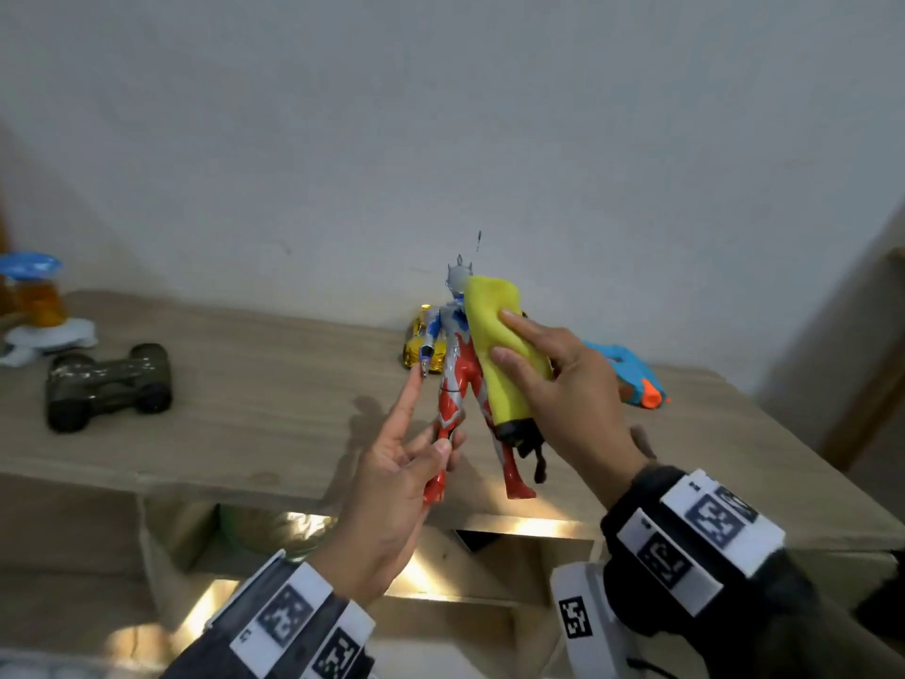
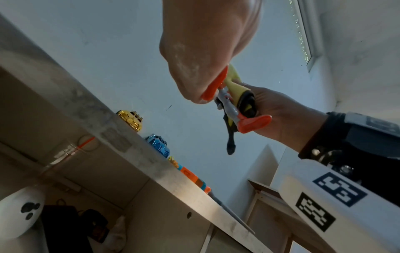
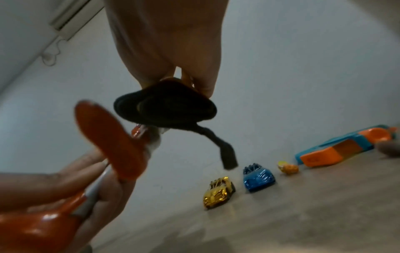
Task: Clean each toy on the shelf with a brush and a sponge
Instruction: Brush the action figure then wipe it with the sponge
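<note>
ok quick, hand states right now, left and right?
Left hand: grips the action figure by one leg, index finger extended.
Right hand: holds the yellow sponge against the figure.

A white wall (image 1: 489, 115) rises behind, with a wall-mounted air conditioner (image 3: 71, 15) and a window (image 2: 307, 34).

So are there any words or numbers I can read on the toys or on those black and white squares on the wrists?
No readable words or numbers anywhere.
Black-and-white square markers on the white wrist bands: coded patterns, not letters.
Orange panel of the blue and orange toy blaster: a faint embossed mark, too blurred to read.
Red, blue and silver plastic hero figure: no writing shows.
</note>
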Tool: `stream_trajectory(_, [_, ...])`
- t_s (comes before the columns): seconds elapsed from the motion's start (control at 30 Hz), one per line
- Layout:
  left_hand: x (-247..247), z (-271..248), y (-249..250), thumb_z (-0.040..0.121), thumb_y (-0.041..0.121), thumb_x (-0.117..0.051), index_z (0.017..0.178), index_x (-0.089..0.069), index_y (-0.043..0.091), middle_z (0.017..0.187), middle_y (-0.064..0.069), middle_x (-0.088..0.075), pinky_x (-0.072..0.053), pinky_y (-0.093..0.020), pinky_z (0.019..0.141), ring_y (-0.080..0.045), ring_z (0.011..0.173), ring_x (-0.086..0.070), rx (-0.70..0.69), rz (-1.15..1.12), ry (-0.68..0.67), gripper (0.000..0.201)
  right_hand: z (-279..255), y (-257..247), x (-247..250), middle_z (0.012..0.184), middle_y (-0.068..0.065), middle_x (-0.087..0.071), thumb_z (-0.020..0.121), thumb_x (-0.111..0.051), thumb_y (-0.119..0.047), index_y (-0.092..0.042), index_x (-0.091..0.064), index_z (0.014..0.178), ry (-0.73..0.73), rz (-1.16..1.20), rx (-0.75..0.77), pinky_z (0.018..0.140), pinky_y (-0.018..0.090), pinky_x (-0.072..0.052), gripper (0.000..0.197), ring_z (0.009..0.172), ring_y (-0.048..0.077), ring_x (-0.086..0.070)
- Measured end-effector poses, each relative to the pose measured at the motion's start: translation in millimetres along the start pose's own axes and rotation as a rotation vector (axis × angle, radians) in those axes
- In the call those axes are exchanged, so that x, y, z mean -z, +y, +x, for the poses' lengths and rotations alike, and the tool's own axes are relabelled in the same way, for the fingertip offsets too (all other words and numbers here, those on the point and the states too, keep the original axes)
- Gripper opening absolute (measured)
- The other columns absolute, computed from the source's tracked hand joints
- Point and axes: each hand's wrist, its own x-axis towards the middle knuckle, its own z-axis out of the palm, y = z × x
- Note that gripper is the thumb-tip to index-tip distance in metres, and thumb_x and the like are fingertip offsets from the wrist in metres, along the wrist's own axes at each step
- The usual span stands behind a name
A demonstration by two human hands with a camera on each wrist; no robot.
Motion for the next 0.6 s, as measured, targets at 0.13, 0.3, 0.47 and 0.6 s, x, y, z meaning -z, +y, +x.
stream_trajectory(0.13, [15.7, -3.9, 10.4, 0.087, -0.012, -0.048, 0.127, -0.047, 0.048, 0.108, -0.005, -0.072, -0.051, -0.022, 0.075, -0.009, 0.084, -0.061, -0.033, -0.021, 0.028, 0.072, -1.1, -18.7, -27.6, 0.112, -0.010, -0.058, 0.082, -0.064, -0.040, -0.038, -0.055, 0.124, -0.040, -0.027, 0.058, 0.089, 0.011, -0.040, 0.043, 0.103, -0.001, -0.052])
stream_trajectory(0.3, [32.1, -8.7, 21.0, 0.088, -0.014, -0.047, 0.121, -0.050, 0.048, 0.108, -0.006, -0.071, -0.053, -0.016, 0.072, -0.004, 0.080, -0.063, -0.072, -0.017, 0.070, 0.071, -0.9, -32.8, -46.7, 0.109, -0.008, -0.052, 0.083, -0.065, -0.032, -0.036, -0.052, 0.127, -0.103, -0.103, 0.104, 0.083, 0.001, -0.033, 0.046, 0.100, 0.003, -0.050])
stream_trajectory(0.47, [50.7, -9.0, 34.6, 0.088, -0.013, -0.048, 0.125, -0.050, 0.045, 0.107, -0.002, -0.072, -0.051, -0.023, 0.079, -0.003, 0.083, -0.066, -0.096, 0.021, 0.140, 0.069, -8.4, -49.6, -32.8, 0.117, -0.009, -0.056, 0.084, -0.065, -0.029, -0.039, -0.056, 0.122, -0.401, -0.357, 0.148, 0.083, 0.004, -0.031, 0.041, 0.104, 0.006, -0.050])
stream_trajectory(0.6, [57.8, -9.1, 43.8, 0.089, -0.012, -0.047, 0.129, -0.046, 0.043, 0.105, 0.004, -0.072, -0.047, -0.029, 0.096, -0.007, 0.098, -0.065, -0.111, 0.079, 0.160, 0.068, -12.5, -68.8, -3.9, 0.109, -0.025, -0.055, 0.081, -0.064, -0.044, -0.056, -0.055, 0.112, -0.804, -0.670, 0.226, 0.085, 0.017, -0.045, 0.035, 0.098, 0.001, -0.054])
